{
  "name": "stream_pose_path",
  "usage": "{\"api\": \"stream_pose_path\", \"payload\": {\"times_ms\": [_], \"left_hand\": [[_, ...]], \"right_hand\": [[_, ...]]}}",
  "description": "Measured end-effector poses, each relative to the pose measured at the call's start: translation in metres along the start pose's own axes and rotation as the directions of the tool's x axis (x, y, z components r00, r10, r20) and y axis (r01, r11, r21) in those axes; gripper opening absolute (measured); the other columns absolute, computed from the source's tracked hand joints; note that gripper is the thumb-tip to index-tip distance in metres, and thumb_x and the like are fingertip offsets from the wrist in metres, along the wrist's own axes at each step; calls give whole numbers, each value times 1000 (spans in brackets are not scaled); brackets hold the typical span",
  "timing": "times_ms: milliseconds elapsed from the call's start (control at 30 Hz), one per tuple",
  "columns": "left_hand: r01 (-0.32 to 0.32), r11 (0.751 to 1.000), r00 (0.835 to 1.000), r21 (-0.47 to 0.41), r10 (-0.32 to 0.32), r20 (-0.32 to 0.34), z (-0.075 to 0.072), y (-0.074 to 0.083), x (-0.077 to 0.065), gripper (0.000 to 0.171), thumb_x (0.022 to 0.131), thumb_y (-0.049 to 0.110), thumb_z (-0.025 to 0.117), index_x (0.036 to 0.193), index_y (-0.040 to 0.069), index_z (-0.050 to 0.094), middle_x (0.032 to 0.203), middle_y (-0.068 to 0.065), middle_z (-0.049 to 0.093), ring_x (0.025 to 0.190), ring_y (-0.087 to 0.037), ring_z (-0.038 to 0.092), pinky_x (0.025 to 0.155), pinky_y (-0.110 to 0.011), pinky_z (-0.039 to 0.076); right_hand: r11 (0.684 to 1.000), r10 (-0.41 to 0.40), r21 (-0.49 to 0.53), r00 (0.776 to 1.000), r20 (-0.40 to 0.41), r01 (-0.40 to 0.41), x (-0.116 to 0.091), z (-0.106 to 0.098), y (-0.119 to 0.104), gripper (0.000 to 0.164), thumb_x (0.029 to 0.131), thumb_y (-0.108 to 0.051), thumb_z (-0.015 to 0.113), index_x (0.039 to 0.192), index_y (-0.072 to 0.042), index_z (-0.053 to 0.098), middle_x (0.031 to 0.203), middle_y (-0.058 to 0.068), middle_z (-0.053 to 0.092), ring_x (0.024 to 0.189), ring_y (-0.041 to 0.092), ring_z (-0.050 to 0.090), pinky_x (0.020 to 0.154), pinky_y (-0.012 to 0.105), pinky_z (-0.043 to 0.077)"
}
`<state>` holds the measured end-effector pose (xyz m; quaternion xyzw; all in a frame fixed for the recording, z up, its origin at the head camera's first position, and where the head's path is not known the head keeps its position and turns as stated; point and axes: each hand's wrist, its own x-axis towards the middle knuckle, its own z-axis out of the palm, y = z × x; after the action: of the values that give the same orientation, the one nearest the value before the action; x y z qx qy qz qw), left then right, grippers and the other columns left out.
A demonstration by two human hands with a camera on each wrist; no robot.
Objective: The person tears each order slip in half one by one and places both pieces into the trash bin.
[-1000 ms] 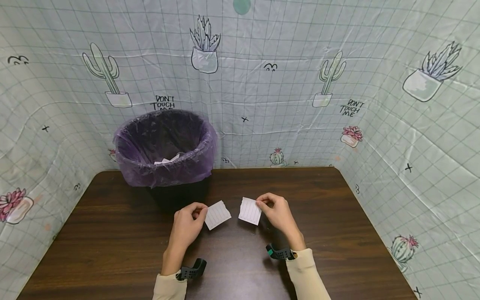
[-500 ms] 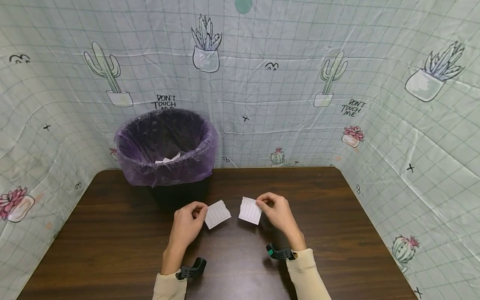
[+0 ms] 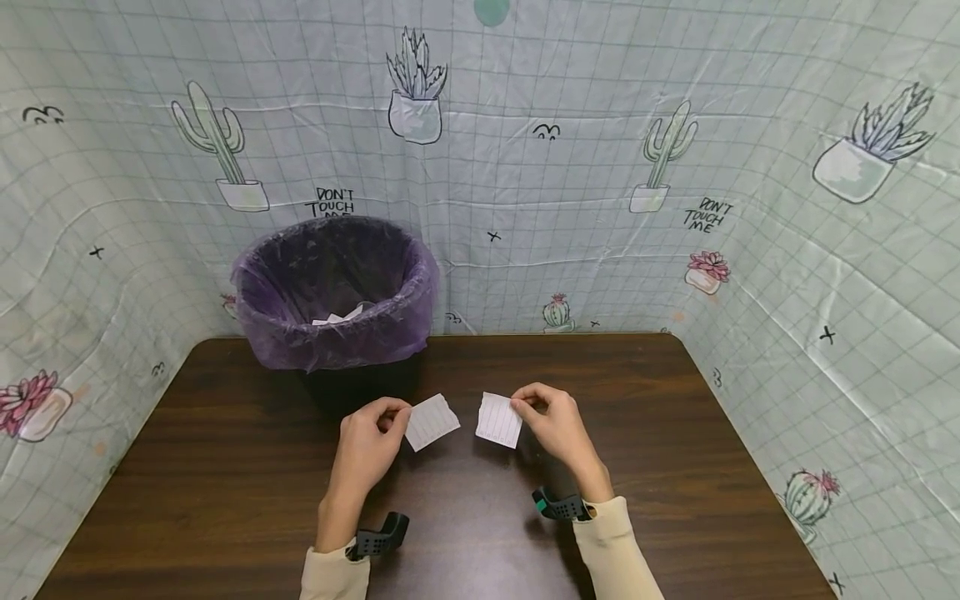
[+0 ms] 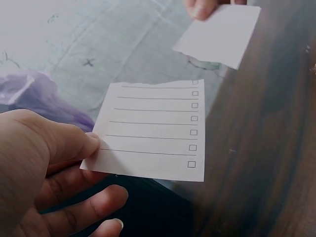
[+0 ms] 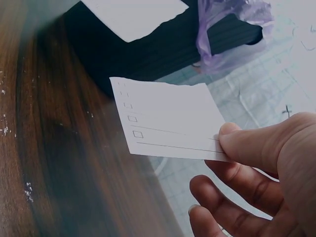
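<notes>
My left hand (image 3: 369,442) pinches a torn piece of lined paper (image 4: 153,128) by its corner, between thumb and forefinger. Small checkboxes run along one side of it, and one edge is ragged. Across a narrow gap, my right hand (image 3: 553,421) pinches a second torn piece of lined paper (image 5: 168,118), whose ragged edge faces the first. Both pieces hang over the middle of the table. Behind my left hand stands a black trash can (image 3: 360,383) with a purple liner (image 3: 337,348); white paper scraps (image 3: 339,317) show inside it.
The dark wooden table (image 3: 637,500) backs onto a cactus-print sheet (image 3: 495,183) that rises on three sides. Tiny white crumbs (image 5: 28,191) dot the tabletop in the right wrist view. The can takes up the back left of the table.
My left hand has shifted slightly left and up with its paper piece, widening the gap between the pieces a little. The right hand stays nearly where it was.
</notes>
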<state>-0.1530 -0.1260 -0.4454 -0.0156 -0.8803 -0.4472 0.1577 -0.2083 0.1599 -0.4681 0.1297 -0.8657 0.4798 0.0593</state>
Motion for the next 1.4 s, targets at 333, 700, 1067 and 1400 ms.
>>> {"api": "stream_pose_path", "payload": {"times_ms": [333,700,1067,1400], "left_hand": [[-118,993,993,-8,118,-25,-23,21,0,5,94,7,73,94,8,77,79,-2,67,67,-11,55,61,-22,47],[-391,914,918,104,396,-32,-71,62,19,4,94,5,73,95,7,76,79,2,65,71,-8,55,62,-22,47],[-510,842,847,175,527,-67,-108,93,43,7,90,1,75,96,5,76,79,-2,67,67,-11,53,64,-15,38],[-554,797,805,240,587,-89,-130,112,58,9,90,0,76,97,4,77,85,-7,73,69,-14,57,65,-12,38]], "right_hand": [[999,-37,33,999,3,37,7,-4,-17,5,96,-10,72,97,-7,76,85,5,73,76,10,65,71,25,54],[993,-100,58,995,20,98,23,-7,-50,6,97,-11,71,100,-8,76,90,5,75,79,14,69,73,28,56],[984,-174,56,984,49,171,36,-5,-86,6,99,-15,70,99,-13,76,90,0,74,73,15,63,67,30,52],[972,-229,63,973,27,227,50,-9,-117,8,99,-16,70,101,-10,76,91,2,74,72,14,61,66,26,50]]}}
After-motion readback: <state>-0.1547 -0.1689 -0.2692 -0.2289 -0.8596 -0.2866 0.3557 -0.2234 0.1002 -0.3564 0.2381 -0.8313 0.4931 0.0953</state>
